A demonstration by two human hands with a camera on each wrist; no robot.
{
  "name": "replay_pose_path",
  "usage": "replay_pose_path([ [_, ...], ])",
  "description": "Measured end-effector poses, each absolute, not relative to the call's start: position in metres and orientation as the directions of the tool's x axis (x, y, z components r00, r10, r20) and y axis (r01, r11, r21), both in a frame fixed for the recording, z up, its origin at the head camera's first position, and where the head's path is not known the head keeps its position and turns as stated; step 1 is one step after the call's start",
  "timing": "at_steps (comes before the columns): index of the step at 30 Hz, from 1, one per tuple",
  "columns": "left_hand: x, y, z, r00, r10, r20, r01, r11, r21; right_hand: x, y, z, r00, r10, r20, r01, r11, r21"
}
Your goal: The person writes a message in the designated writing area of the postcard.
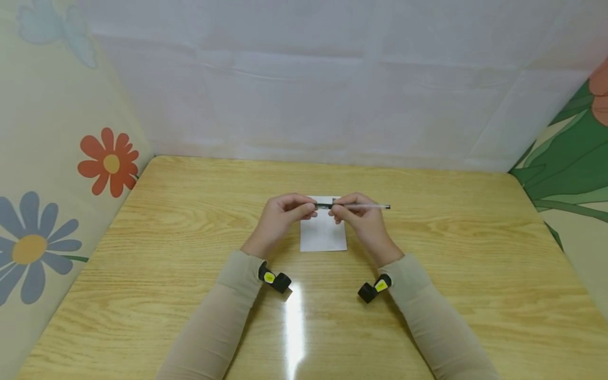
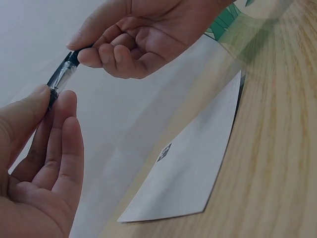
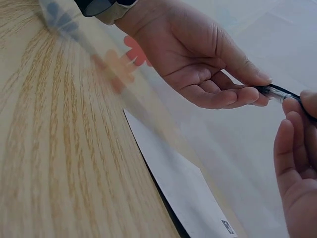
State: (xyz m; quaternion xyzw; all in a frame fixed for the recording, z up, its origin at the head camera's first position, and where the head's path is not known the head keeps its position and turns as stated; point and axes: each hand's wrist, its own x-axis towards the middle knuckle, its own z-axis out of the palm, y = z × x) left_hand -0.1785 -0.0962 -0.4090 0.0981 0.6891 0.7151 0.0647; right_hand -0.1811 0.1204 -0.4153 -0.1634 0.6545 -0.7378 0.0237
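A pen with dark ends and a clear section is held level between both hands in the head view. The left hand pinches its left end between thumb and fingertips. Near the middle, the right hand pinches it the same way, and the clear barrel sticks out to the right. In the left wrist view, a dark strip and a clear part show between the two grips. Directly below the hands lies a white paper pad with a small dark printed mark. Fingertips cover parts of the pen.
The wood-grain table spreads out around the pad. A pale sheet hangs along its back edge, and flower-printed panels stand at the sides. Black wrist cameras are strapped over the beige sleeves.
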Motion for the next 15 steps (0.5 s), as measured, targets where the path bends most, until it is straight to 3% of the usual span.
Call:
replay_pose_path([
  [15, -0.1807, -0.1021, -0.4077, -0.965, 0.261, -0.008, -0.018, -0.033, 0.999, -0.1795, 0.1202, -0.4203, -0.928, -0.268, 0.257, -0.227, -0.14, -0.964],
])
